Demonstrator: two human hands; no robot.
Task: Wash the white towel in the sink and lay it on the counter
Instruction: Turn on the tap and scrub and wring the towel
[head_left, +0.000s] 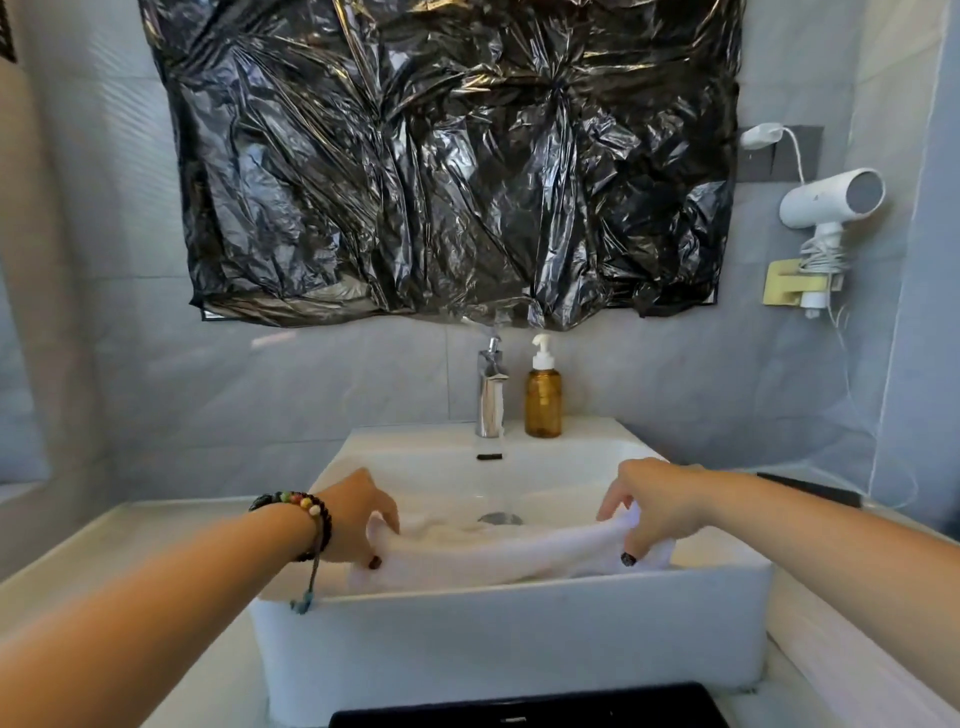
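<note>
A white towel (498, 553) stretches across the inside of the white rectangular sink (509, 644), just above its front wall. My left hand (358, 517), with a bead bracelet on the wrist, grips the towel's left end. My right hand (654, 501) pinches the right end between thumb and fingers. Water runs from the chrome faucet (491, 392) down toward the drain (500, 517) behind the towel. The towel's lower part is hidden by the sink's front wall.
An amber pump bottle (543, 397) stands right of the faucet. Pale counter (171, 530) flanks the sink on both sides. A black plastic sheet (447, 156) covers the wall above. A white hair dryer (831, 200) hangs at right. A dark object (524, 709) lies at the bottom edge.
</note>
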